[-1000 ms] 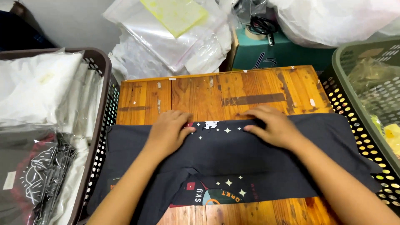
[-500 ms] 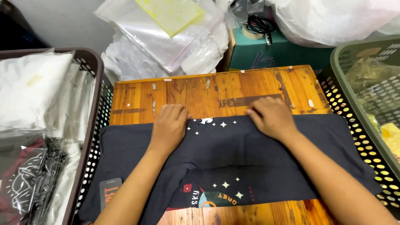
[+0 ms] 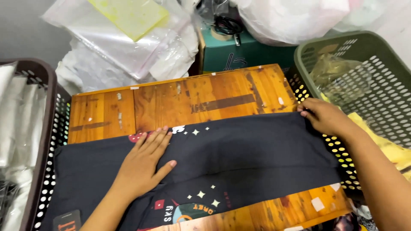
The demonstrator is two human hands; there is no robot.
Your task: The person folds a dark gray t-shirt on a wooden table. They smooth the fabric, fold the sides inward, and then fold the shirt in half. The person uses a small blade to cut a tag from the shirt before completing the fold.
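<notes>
Dark T-shirt [image 3: 239, 158] spread across wooden tabletop [image 3: 192, 100], one fold made, more folding left. Left hand [image 3: 145, 164] flat, fingers spread, pressing cloth. Right hand [image 3: 327, 117] pinching far right edge.

A teal cardboard box [image 3: 244, 53] stands just behind the wooden bench's far edge, a roll of tape resting on top of it. To its left lies a heap of clear plastic bags [image 3: 124, 47], the topmost holding a flat yellow-green sheet [image 3: 128, 15]. White plastic-wrapped packets [image 3: 17, 115] fill the dark brown basket on the left. A small black hang tag with orange print [image 3: 66, 220] lies at the dark garment's lower left corner.
</notes>
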